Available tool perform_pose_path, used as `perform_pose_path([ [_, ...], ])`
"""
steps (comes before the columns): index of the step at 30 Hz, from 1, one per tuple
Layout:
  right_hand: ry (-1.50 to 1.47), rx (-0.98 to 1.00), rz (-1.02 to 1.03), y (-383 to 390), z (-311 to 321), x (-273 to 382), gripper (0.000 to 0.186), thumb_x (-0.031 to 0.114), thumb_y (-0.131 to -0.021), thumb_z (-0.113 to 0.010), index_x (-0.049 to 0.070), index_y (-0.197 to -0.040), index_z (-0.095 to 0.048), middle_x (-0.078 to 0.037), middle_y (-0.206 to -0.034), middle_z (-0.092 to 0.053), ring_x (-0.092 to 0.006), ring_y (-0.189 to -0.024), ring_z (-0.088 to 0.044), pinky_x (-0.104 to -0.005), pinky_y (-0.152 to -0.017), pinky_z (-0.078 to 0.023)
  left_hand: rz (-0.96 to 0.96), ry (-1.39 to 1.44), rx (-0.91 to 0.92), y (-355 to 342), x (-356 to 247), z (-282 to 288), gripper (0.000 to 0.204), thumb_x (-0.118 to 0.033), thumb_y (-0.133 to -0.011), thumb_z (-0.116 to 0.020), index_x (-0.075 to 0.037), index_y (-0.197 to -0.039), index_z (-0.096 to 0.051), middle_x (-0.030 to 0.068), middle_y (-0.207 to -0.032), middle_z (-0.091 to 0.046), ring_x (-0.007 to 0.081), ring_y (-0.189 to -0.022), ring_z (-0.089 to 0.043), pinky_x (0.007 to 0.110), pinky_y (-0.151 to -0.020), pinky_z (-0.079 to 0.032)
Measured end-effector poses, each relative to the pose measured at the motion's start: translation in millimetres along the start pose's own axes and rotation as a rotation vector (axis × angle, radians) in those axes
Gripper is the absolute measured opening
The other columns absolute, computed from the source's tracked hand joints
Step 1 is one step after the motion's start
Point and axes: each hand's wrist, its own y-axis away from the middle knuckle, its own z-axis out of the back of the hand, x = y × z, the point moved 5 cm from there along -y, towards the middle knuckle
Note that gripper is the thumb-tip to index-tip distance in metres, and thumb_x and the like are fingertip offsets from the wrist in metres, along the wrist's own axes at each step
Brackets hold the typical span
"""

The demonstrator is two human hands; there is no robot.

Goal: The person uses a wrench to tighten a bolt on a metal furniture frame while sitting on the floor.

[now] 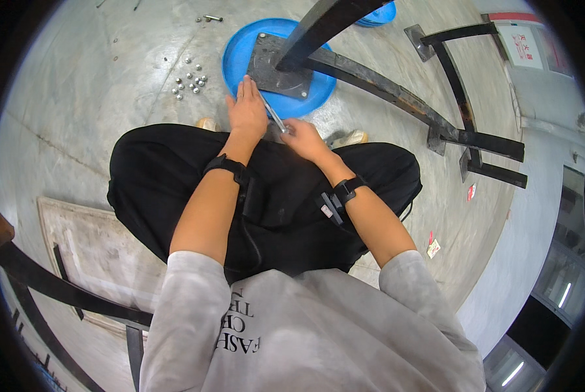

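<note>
1. Black metal plate (291, 83) of a steel frame (371, 85), lying over a round blue tray (234, 55); small silver pieces (189, 76) sit scattered to the left.
2. The right hand (303, 140) grips a slim silver tool (271, 111) by its near end; the left hand (247, 116) stretches its fingers toward the plate's corner; whether they pinch anything, I can't tell.
3. Tool work at that corner seems in hand; the next move probably calls for steadying the tool's far end.

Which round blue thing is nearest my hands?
The round blue tray just ahead, under the black foot plate; the other sits farther off, upper right.
</note>
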Motion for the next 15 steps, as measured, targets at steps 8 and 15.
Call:
perform_pose_path([
  [8, 0.013, 0.046, 0.084, -8, 5, -3, 0.031, 0.006, -0.067, -0.057, -0.002, -0.097, -0.058, -0.019, -0.078, -0.061, -0.0301, -0.075, -0.060, -0.0351, -0.068, -0.046, -0.039, -0.079, 0.014, -4, 4, -3, 0.064, -0.012, -0.077, -0.054, 0.001, -0.133, -0.025, 0.0119, -0.143, -0.018, 0.0242, -0.130, -0.025, 0.051, -0.098, -0.029],
  [15, 0.668, 0.018, 0.142, -11, 23, 28, 0.071, 0.019, -0.060, -0.071, 0.000, -0.121, -0.040, -0.021, -0.119, -0.047, -0.0319, -0.108, -0.048, -0.0383, -0.085, -0.043, -0.029, 0.115, 0.016, -4, 11, -1, 0.062, -0.007, -0.076, -0.052, 0.001, -0.132, -0.027, 0.0095, -0.143, -0.019, 0.0264, -0.119, -0.041, 0.045, -0.092, -0.038],
])
